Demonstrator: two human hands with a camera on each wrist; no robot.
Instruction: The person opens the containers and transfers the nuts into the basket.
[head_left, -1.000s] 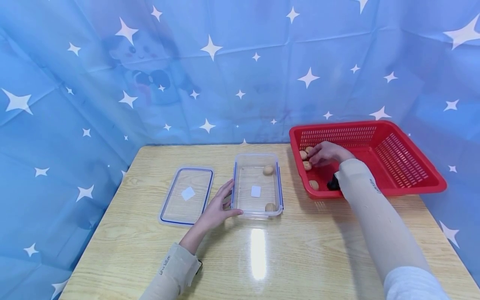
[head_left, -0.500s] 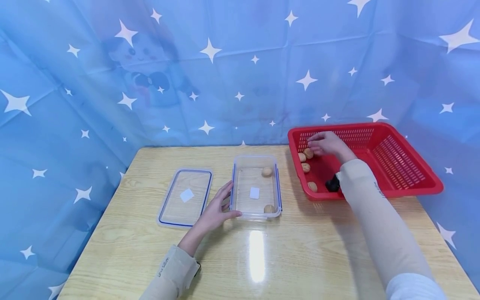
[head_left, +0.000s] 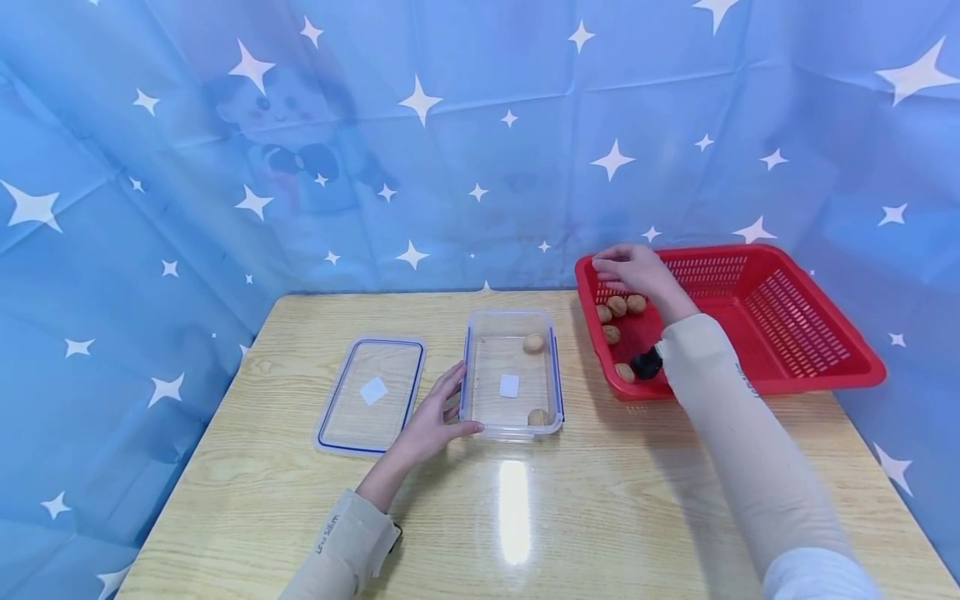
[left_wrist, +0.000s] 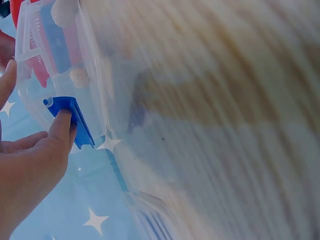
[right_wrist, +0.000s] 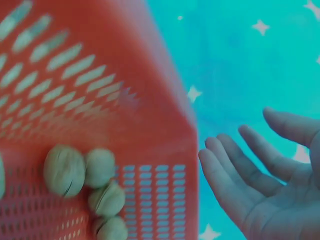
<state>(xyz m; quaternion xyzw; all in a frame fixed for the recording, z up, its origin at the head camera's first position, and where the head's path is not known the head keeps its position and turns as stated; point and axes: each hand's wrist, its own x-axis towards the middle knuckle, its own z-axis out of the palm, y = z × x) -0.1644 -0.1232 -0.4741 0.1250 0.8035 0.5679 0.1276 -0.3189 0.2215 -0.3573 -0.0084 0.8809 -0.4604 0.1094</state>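
Observation:
At the near left corner of a clear plastic food container (head_left: 491, 354), my left hand (head_left: 431, 425) grips the side, thumb at the front wall and fingers along the left. In the left wrist view a finger presses the container's blue latch (left_wrist: 81, 125). Two walnuts, one at the back (head_left: 533, 343) and one in front (head_left: 538, 417), lie inside along its right side. My right hand (head_left: 637, 271) is raised over the back left corner of a red basket (head_left: 757, 333). In the right wrist view its fingers are spread and hold nothing. Several walnuts (right_wrist: 65, 170) lie in the basket.
The container's blue-edged lid (head_left: 390, 358) lies flat on the wooden table (head_left: 225, 500), left of the container. Behind the table hangs a blue cloth (head_left: 480, 150) with white stars. The basket overhangs the table's right side.
My right hand has lifted off the walnuts and moved back and left to the basket's corner, uncovering a walnut beside the others. My left hand stays at the container.

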